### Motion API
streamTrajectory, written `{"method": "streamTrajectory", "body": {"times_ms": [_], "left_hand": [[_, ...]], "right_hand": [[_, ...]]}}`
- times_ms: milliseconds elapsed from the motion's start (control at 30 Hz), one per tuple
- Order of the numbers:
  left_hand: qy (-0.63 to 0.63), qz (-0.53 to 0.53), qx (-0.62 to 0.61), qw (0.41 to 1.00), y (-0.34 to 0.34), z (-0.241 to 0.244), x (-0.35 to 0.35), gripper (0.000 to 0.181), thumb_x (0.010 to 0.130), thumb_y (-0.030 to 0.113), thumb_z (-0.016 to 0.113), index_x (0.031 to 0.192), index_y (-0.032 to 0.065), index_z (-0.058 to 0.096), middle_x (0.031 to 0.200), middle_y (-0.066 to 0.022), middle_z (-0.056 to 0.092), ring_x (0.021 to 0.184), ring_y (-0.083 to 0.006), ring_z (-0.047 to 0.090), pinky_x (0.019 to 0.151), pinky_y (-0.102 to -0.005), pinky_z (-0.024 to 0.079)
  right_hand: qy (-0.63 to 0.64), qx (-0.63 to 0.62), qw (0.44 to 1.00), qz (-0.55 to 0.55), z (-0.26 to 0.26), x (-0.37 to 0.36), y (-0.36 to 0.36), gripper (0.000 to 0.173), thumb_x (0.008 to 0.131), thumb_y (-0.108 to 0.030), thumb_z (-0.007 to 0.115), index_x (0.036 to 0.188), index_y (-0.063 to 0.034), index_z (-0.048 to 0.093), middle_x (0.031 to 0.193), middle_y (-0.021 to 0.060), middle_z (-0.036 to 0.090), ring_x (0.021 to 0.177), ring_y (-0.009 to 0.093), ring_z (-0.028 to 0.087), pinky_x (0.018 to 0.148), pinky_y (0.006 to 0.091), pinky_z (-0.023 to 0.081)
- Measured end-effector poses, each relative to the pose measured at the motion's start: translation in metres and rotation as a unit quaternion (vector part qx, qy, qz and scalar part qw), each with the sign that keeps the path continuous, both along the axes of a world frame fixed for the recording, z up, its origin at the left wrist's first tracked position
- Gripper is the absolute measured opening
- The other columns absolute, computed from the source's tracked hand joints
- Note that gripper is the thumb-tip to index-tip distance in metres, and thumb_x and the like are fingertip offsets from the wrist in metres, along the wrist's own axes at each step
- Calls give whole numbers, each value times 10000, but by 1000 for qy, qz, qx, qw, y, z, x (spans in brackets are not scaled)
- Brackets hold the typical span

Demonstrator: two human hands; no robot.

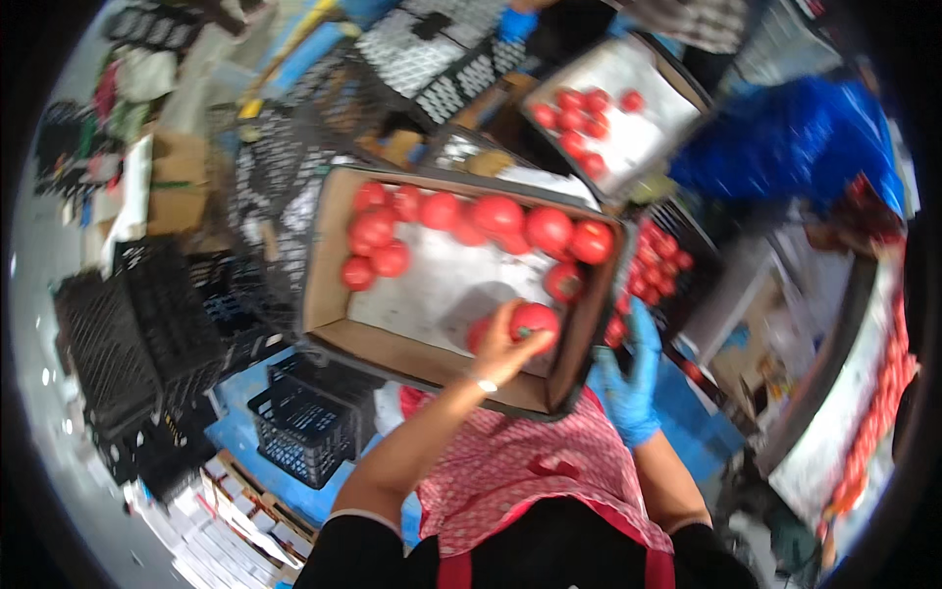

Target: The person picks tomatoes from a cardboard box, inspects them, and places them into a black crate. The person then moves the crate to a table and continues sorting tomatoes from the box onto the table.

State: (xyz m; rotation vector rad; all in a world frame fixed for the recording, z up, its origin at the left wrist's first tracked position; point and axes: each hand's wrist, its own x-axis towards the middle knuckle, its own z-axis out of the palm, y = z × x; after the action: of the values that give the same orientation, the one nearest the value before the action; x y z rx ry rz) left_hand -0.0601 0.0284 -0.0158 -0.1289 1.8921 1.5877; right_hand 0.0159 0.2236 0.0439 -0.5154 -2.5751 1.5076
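My bare left hand (pixel 508 342) grips a red tomato (pixel 535 324) inside a crate (pixel 394 357) lined with cardboard, near its right corner on my side. Another tomato (pixel 478 335) lies just left of my fingers. More tomatoes (pixel 499 215) line the far side and both ends of this crate, on a pale sheet at the bottom. My right hand (pixel 633 372), in a blue glove, is just outside the crate's right wall, fingers spread and apparently holding nothing. Beside its fingertips, a dark crate holds many small red tomatoes (pixel 651 261).
Beyond lies a second lined crate (pixel 681 73) with several tomatoes. Another person's blue-gloved hand (pixel 517 26) is by a black mesh crate (pixel 471 81). Black plastic crates (pixel 302 434) stand on the left, a cardboard box (pixel 176 184) behind them. Blue plastic sheeting (pixel 787 140) bulges at upper right.
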Motion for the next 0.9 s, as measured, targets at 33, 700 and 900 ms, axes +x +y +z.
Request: {"method": "streamTrajectory", "body": {"times_ms": [33,700,900], "left_hand": [[-43,9,27,999,-3,10,1,643,823,263,756,1309,3,423,1206,-116,536,1102,-190,545,934,-330,470],[-157,-124,111,973,-25,50,12,696,975,358,473,1495,7,174,1258,-98,454,981,-139,513,862,-277,440],[-144,-93,108,979,-18,56,13,668,979,319,519,1497,48,197,1053,-31,481,744,-66,428,673,-198,390]], "right_hand": [[35,56,996,67,12,-7,-2,757,779,-109,731,1423,9,351,1400,193,444,1291,329,432,1059,407,348],[-67,-138,973,172,-11,-12,-20,1001,707,-300,805,1475,8,242,1147,256,577,994,394,583,889,436,450],[-60,-70,980,177,-9,-12,-24,1012,684,-303,821,1467,12,262,1047,222,612,924,376,602,820,433,471]]}}
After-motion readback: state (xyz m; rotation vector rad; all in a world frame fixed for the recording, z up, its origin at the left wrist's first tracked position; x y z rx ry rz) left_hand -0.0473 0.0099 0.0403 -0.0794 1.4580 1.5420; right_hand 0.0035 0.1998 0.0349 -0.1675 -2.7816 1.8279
